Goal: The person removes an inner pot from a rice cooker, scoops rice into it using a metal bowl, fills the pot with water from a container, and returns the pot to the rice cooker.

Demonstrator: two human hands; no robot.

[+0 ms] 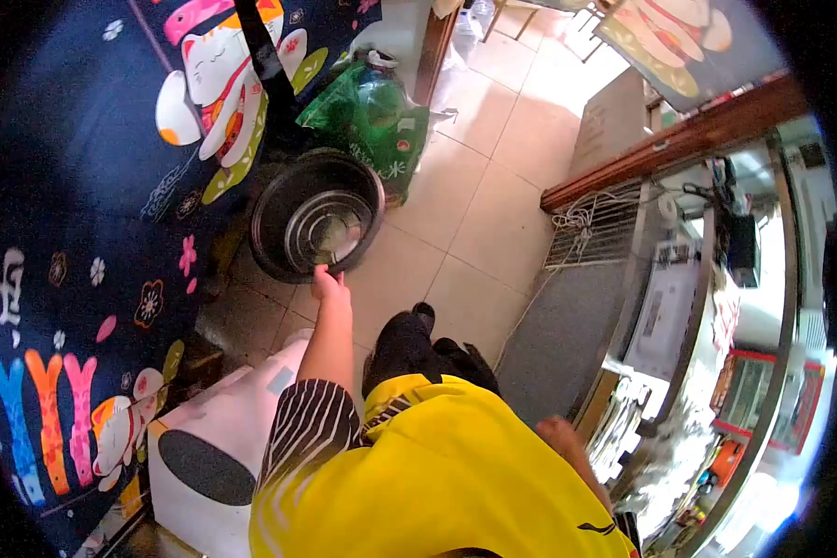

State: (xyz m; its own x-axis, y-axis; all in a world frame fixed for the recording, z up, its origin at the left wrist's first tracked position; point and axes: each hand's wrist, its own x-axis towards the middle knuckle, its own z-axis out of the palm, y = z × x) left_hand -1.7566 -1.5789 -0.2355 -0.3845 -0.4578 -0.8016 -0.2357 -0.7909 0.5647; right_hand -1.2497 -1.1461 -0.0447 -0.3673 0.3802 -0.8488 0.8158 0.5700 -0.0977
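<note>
My left hand (pixel 329 283) grips the near rim of a round black basin (pixel 272 216), with the fingers wrapped over its edge. The basin is tilted, and its inside with ringed bottom and a pale shiny patch faces me. Behind it stands a green plastic bag (pixel 367 121) with a clear bottle in its top. My right hand (pixel 560 433) hangs low by my right side, near the grey panel, its fingers curled and partly hidden; whether it holds anything is not visible.
A dark blue printed curtain (pixel 112 232) hangs at the left. A white bin-like box (pixel 205 437) stands below it. Tiled floor (pixel 474 223) runs to a bright doorway. Along the right are a grey panel (pixel 567 344), a wire rack (pixel 595 228) and cluttered shelves.
</note>
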